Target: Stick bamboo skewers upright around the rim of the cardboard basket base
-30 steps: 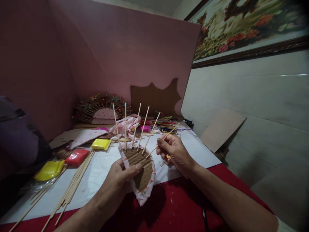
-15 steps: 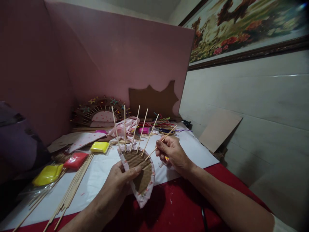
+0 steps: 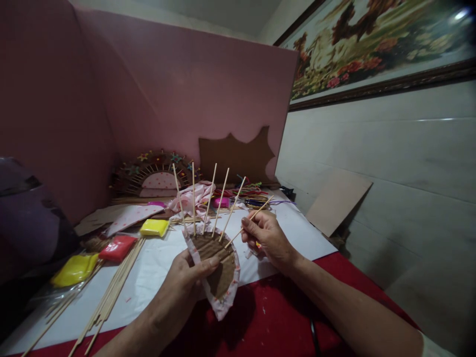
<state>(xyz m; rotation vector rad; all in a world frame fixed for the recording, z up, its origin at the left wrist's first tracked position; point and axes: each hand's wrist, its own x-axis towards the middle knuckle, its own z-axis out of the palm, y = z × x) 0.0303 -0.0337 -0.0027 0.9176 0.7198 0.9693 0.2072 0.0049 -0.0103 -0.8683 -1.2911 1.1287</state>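
A leaf-shaped brown cardboard piece (image 3: 222,277) with a pale, patterned cloth rim is gripped by my left hand (image 3: 189,275), its thumb lying across the cardboard. Several thin wooden sticks stand up from the upper edge of the piece, fanned apart. My right hand (image 3: 266,235) pinches another wooden stick (image 3: 250,221) between thumb and fingers; the lower end of this stick meets the piece's upper right edge. Something small and pale, with a bit of yellow and red, shows under my right fingers, too small to make out.
Yellow (image 3: 74,269) and red packets (image 3: 117,248) lie at the left beside a bundle of sticks (image 3: 115,287). Behind are pink cloth (image 3: 195,196), a decorated half-round fan (image 3: 159,181) and a cut cardboard sheet (image 3: 236,156). A flat board (image 3: 338,201) leans on the right wall.
Almost nothing differs. Both hands keep their holds, and the view has shifted very slightly.
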